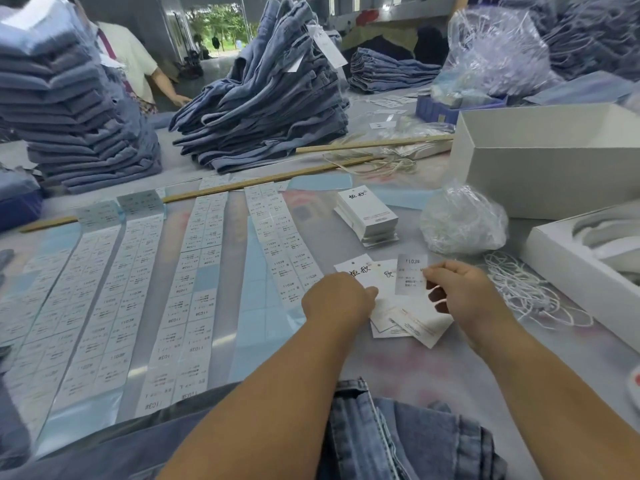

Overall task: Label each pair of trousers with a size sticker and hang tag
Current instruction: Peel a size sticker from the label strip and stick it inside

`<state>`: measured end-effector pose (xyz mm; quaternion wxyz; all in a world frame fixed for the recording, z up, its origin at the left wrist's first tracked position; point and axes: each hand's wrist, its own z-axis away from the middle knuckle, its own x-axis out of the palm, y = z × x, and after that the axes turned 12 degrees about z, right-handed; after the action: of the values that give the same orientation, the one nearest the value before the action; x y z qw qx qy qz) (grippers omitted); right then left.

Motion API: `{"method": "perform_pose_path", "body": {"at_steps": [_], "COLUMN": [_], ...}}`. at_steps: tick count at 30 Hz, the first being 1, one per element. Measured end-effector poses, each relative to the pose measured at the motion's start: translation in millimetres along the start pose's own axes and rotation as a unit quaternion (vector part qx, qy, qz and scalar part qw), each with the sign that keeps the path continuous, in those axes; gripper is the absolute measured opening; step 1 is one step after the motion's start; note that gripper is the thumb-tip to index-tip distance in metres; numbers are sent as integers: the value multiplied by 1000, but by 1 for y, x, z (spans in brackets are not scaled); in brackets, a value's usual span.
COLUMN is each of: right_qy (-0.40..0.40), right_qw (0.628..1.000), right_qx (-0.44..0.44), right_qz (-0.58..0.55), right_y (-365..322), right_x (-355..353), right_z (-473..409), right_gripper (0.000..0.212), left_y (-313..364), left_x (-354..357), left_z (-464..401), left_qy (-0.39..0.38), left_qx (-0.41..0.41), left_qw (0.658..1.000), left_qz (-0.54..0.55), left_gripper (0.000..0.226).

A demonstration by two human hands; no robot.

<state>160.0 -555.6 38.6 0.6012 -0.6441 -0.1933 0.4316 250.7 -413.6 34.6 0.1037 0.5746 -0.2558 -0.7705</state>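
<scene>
Head view looks down a long table [398,368] with both forearms reaching in. The right hand [464,289] pinches a size sticker [410,273] by its right edge, fingers curled on it, holding it up over a few loose hang tags [412,320] fanned out on the table. The left hand [337,299] rests knuckles-up on the left side of those tags; its fingertips are tucked under and hidden, so I can't tell if it's gripping a tag or just pressing down. The print on the sticker is too blurry to read past a number at the top.

A neat stack of hang tags [369,213] sits just beyond the hands. To the left lie long sticker sheets [201,271] in strips, some cells already peeled off. A pair of jeans [398,434] lies at the near edge, cut off by the bottom of the frame and partly covered by the arms.

To the right there's a plastic bag [462,223], a tangle of white strings [530,292] and white boxes [540,161], one of them cut off by the frame. Further back are piles of folded jeans [263,98], and a wooden ruler [214,192] lies beyond the sheets. Another person [135,60] stands at the far left, mostly hidden behind a pile.
</scene>
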Motion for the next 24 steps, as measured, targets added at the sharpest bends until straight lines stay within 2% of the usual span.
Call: {"method": "perform_pose_path", "body": {"at_steps": [4, 7, 12, 16, 18, 24], "right_qy": [-18, -35, -42, -41, -45, -48], "right_qw": [1000, 996, 993, 994, 996, 997], "right_qx": [9, -18, -29, -36, -31, -30], "right_qz": [16, 83, 110, 91, 76, 56], "right_y": [11, 14, 9, 8, 7, 5], "right_x": [4, 9, 18, 18, 18, 19], "right_z": [-1, 0, 3, 7, 10, 14], "right_gripper": [23, 25, 29, 27, 26, 27], "left_y": [10, 13, 8, 3, 0, -3], "left_x": [4, 1, 2, -4, -8, -12], "left_z": [-7, -9, -3, 1, 3, 8], "left_qy": [-30, -49, -32, -33, -29, -30], "left_qx": [-22, -35, -40, -40, -29, -2], "left_qw": [999, 998, 994, 983, 980, 983], "left_qz": [-6, 13, 95, 177, 193, 181], "left_gripper": [26, 16, 17, 4, 13, 15]}}
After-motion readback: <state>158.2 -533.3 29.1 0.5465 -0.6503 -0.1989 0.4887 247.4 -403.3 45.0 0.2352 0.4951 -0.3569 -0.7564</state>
